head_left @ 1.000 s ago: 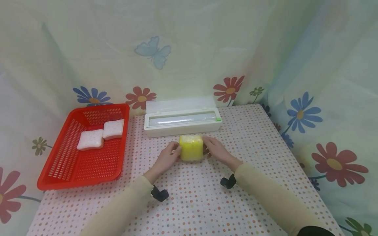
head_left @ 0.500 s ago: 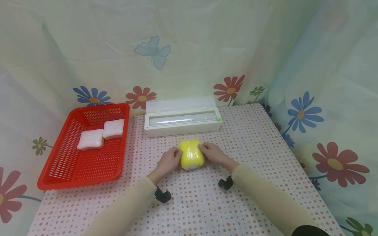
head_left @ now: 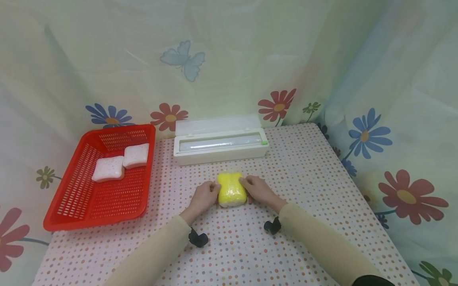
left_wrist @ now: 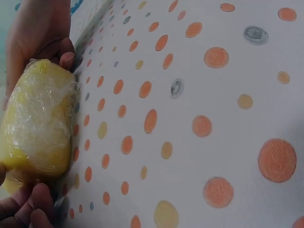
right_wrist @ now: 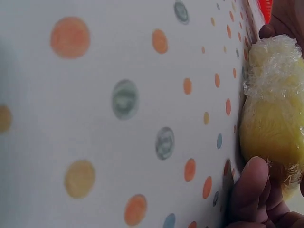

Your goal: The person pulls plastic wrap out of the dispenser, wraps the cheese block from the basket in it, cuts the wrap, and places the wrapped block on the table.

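Observation:
A yellow sponge (head_left: 231, 191) in clear, crinkled cling film lies low over the dotted tablecloth, in front of the cling film box. My left hand (head_left: 203, 196) pinches its left edge, thumb on top. On the opposite edge, my right hand (head_left: 260, 189) grips it the same way. In the left wrist view the film is bunched over the near side of the sponge (left_wrist: 40, 123), with left fingertips (left_wrist: 42, 199) at its lower end. The right wrist view shows whitish gathered film on the sponge (right_wrist: 273, 99) and right fingertips (right_wrist: 251, 183) below it.
A white cling film box (head_left: 222, 153) stands behind the sponge, lid raised, its roll (head_left: 220, 143) showing. At left, a red plastic basket (head_left: 118, 206) holds two white speckled blocks (head_left: 108, 169). A floral curtain (head_left: 229, 59) hangs behind the tablecloth (head_left: 232, 250).
The sponge has tipped so its shiny yellow broad face shows, and has come slightly nearer to me. Both hands have moved with it, thumbs now over its edges. The head view has shifted slightly.

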Demonstrator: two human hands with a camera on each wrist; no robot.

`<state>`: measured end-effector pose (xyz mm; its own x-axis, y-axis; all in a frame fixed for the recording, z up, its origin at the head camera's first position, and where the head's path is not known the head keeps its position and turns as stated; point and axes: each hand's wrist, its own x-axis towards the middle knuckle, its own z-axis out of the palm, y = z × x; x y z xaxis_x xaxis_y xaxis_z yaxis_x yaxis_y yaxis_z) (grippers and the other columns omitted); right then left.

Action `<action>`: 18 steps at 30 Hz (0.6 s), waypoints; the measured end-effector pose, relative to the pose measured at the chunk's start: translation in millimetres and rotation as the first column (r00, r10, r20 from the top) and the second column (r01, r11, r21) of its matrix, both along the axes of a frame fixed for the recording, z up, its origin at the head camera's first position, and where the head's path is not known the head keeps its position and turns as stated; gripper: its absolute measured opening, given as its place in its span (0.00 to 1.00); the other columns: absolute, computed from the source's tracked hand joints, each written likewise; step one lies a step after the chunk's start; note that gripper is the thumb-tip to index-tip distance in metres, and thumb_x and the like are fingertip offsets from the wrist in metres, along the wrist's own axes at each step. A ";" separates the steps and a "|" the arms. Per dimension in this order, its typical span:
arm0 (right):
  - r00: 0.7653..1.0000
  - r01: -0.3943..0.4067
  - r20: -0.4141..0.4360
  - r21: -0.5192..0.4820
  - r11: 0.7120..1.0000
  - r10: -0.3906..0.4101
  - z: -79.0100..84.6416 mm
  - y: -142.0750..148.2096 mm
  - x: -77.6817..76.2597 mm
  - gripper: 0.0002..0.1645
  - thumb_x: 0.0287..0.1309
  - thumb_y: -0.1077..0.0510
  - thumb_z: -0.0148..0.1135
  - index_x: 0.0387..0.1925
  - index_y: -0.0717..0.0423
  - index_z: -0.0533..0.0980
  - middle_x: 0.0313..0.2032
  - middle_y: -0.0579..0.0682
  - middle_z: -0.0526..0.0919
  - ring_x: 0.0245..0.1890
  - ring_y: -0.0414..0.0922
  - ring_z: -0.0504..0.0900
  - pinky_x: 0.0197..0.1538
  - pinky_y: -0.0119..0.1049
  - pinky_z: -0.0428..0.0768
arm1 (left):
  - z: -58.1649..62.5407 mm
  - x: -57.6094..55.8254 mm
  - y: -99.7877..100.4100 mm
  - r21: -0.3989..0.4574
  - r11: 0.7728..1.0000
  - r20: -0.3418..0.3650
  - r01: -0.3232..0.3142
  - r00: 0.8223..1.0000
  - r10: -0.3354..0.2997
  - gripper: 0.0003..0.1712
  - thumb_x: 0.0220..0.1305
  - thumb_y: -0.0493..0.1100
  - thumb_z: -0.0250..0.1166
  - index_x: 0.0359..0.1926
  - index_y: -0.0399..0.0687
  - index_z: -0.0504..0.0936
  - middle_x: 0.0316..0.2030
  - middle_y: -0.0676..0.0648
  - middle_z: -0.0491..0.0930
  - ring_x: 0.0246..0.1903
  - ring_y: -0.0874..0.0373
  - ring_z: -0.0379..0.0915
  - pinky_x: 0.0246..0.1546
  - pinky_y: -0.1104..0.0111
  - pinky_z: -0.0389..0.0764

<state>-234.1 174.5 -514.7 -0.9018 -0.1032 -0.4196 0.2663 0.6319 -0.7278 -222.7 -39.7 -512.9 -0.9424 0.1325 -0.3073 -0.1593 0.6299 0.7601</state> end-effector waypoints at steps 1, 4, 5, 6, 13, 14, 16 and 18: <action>1.000 -0.002 -0.007 0.011 1.000 0.002 0.0 -0.3 0.3 0.26 0.78 0.39 0.44 0.38 0.54 0.75 0.24 0.49 0.77 0.20 0.43 0.75 0.25 0.30 0.71 | -0.1 0.1 -0.3 -0.002 1.000 -0.005 0.000 1.000 0.000 0.19 0.77 0.51 0.54 0.49 0.41 0.81 0.32 0.48 0.81 0.29 0.58 0.75 0.28 0.71 0.74; 1.000 0.006 -0.017 0.026 1.000 -0.005 -0.6 -0.3 2.1 0.26 0.78 0.38 0.43 0.38 0.54 0.74 0.22 0.49 0.78 0.19 0.43 0.74 0.24 0.30 0.71 | 1.3 1.3 -0.8 0.002 1.000 0.002 -0.006 1.000 0.006 0.19 0.77 0.52 0.54 0.49 0.41 0.81 0.31 0.48 0.81 0.28 0.58 0.75 0.27 0.71 0.74; 1.000 0.008 -0.024 0.032 0.999 -0.007 -0.6 0.1 3.0 0.25 0.78 0.38 0.43 0.39 0.54 0.74 0.22 0.49 0.78 0.19 0.43 0.74 0.23 0.30 0.71 | 1.7 2.0 -1.5 0.005 1.000 0.007 -0.009 1.000 0.009 0.19 0.78 0.52 0.54 0.50 0.42 0.81 0.31 0.48 0.82 0.28 0.58 0.76 0.27 0.71 0.74; 0.999 0.008 -0.042 0.043 0.999 -0.006 -0.2 0.5 3.8 0.25 0.78 0.39 0.43 0.41 0.54 0.74 0.23 0.49 0.78 0.20 0.43 0.74 0.24 0.30 0.71 | 2.2 2.6 -2.6 0.006 1.000 0.004 -0.008 1.000 0.008 0.19 0.78 0.52 0.54 0.51 0.42 0.81 0.32 0.48 0.82 0.28 0.58 0.76 0.26 0.71 0.75; 0.943 -0.078 -0.310 0.158 0.984 0.124 8.8 3.7 6.1 0.25 0.75 0.44 0.51 0.63 0.55 0.70 0.48 0.55 0.80 0.46 0.50 0.81 0.51 0.46 0.83 | 19.2 11.2 -26.7 -0.054 0.998 -0.181 0.031 0.983 -0.040 0.17 0.77 0.50 0.57 0.54 0.44 0.81 0.40 0.47 0.84 0.34 0.58 0.78 0.31 0.69 0.80; 0.926 -0.116 -0.337 0.175 0.978 0.170 11.0 3.8 5.9 0.29 0.74 0.44 0.54 0.66 0.56 0.68 0.55 0.57 0.79 0.54 0.52 0.80 0.58 0.51 0.81 | 23.1 13.5 -32.4 -0.070 0.997 -0.226 0.041 0.973 -0.056 0.16 0.76 0.49 0.57 0.54 0.44 0.81 0.41 0.47 0.84 0.35 0.58 0.79 0.33 0.68 0.81; 0.884 -0.203 -0.375 0.228 0.952 0.279 15.4 3.3 5.0 0.38 0.69 0.42 0.60 0.72 0.55 0.64 0.68 0.59 0.72 0.68 0.57 0.72 0.70 0.58 0.72 | 31.2 18.2 -44.7 -0.106 0.993 -0.302 0.050 0.950 -0.080 0.14 0.75 0.47 0.60 0.53 0.44 0.81 0.41 0.47 0.85 0.37 0.57 0.80 0.36 0.66 0.83; 0.827 -0.307 -0.391 0.290 0.906 0.405 18.8 1.7 3.2 0.47 0.63 0.38 0.66 0.76 0.51 0.61 0.75 0.58 0.63 0.75 0.59 0.63 0.75 0.61 0.64 | 39.9 24.7 -58.6 -0.141 0.988 -0.360 0.055 0.927 -0.103 0.14 0.74 0.45 0.62 0.54 0.43 0.81 0.42 0.46 0.84 0.38 0.56 0.80 0.39 0.64 0.85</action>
<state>-230.9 176.2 -495.9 -0.9117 -0.4086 -0.0440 -0.3173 0.7679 -0.5565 -198.0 -98.3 -473.1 -0.9804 0.1934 0.0369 0.1679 0.7235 0.6695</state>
